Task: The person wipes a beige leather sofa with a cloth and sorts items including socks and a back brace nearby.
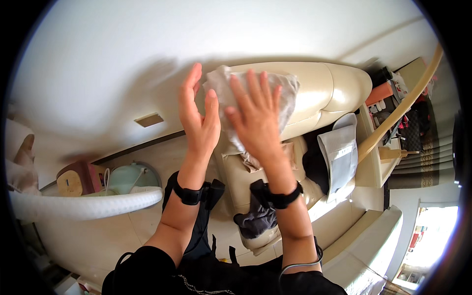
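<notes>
A pale grey-beige cloth (pixel 287 96) lies draped over the end of a cream leather sofa's backrest (pixel 313 84). My right hand (pixel 254 114) is over this cloth with its fingers spread; whether the palm presses on it I cannot tell. Left of the cloth, my left hand (pixel 201 114) is raised, thumb apart from the fingers, holding nothing. Part of the cloth is hidden behind my right hand. Each wrist wears a black strap with a small black device.
On the sofa seat are a dark grey garment (pixel 258 219) and a light grey padded piece (pixel 339 158). A wooden pole (pixel 405 107) crosses before a cluttered shelf at right. Low at left are a white curved bar (pixel 88 204) and a pale teal rounded object (pixel 129 177).
</notes>
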Demonstrator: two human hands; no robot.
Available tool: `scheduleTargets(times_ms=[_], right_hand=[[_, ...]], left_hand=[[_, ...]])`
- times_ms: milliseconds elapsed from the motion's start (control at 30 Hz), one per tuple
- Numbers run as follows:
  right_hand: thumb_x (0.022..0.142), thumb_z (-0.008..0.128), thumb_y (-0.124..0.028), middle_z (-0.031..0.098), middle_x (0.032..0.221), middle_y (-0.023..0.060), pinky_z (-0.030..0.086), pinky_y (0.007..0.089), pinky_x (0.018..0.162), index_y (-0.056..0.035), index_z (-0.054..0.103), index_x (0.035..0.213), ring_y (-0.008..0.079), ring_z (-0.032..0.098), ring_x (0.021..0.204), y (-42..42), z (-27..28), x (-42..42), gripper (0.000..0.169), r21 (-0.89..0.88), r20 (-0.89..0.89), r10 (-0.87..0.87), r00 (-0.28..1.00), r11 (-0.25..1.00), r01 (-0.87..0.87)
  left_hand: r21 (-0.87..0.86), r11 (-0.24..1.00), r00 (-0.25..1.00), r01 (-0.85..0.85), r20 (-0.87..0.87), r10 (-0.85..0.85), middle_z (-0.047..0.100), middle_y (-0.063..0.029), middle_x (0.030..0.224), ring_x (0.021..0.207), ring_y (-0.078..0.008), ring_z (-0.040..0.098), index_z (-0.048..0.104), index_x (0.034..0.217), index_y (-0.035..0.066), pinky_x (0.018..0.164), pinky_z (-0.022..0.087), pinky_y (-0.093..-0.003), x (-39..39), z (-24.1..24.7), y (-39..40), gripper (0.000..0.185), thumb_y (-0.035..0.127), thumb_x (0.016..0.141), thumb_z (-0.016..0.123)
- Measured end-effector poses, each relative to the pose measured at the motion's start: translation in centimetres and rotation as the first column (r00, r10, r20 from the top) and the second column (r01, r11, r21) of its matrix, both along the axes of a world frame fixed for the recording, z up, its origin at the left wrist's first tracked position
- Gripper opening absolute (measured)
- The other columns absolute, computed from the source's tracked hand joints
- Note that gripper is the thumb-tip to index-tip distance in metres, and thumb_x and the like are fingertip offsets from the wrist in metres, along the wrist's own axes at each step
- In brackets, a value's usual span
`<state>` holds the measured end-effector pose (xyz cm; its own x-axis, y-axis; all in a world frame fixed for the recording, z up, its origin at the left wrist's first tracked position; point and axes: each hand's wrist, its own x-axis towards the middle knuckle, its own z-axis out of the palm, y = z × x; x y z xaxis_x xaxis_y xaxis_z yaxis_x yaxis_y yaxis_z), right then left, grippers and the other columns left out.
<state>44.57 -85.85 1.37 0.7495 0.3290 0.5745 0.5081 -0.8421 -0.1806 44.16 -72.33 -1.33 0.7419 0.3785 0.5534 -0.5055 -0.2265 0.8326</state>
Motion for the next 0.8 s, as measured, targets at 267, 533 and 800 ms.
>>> scheduleTargets(times_ms=[267,533,800], right_hand=[[0.089,0.058,-0.035,0.057,0.132,0.0089,0.029,0.0482,0.112,-0.0229,0.061,0.128,0.0291,0.049,0.127,-1.9,-0.4,5.2,0.041,-0.037,0.116,0.245,0.963,0.97,-0.242],[0.094,0.048,-0.028,0.065,0.116,0.0065,0.028,0.0477,0.11,-0.0152,0.067,0.114,0.0277,0.054,0.117,-6.3,0.0,8.8,0.03,0.027,0.1,-0.124,0.987,0.992,0.122],[0.085,0.056,-0.02,0.061,0.122,0.0083,0.032,0.0504,0.108,-0.0118,0.067,0.108,0.0294,0.05,0.123,4.8,0.0,3.2,0.027,-0.152,0.096,0.241,0.966,0.962,-0.225]], left_hand=[[0.184,0.981,0.996,-0.06,0.078,0.047,0.04,-0.018,0.146,0.14,-0.0306,0.031,0.042,0.139,0.0,0.113,0.026,-0.0425,0.8,-0.5,-2.3,0.046,0.023,0.099,0.049],[-0.619,0.785,0.977,0.044,-0.139,-0.164,0.051,-0.0109,0.136,0.129,-0.0209,0.043,0.05,0.133,0.006,0.106,0.031,-0.0369,1.3,-1.1,-0.3,0.045,0.037,0.101,0.04],[-0.5,0.862,0.994,-0.08,-0.099,0.035,0.052,-0.0057,0.133,0.127,-0.0183,0.042,0.054,0.127,0.009,0.108,0.028,-0.0392,0.8,0.1,0.8,0.043,0.039,0.101,0.039]])
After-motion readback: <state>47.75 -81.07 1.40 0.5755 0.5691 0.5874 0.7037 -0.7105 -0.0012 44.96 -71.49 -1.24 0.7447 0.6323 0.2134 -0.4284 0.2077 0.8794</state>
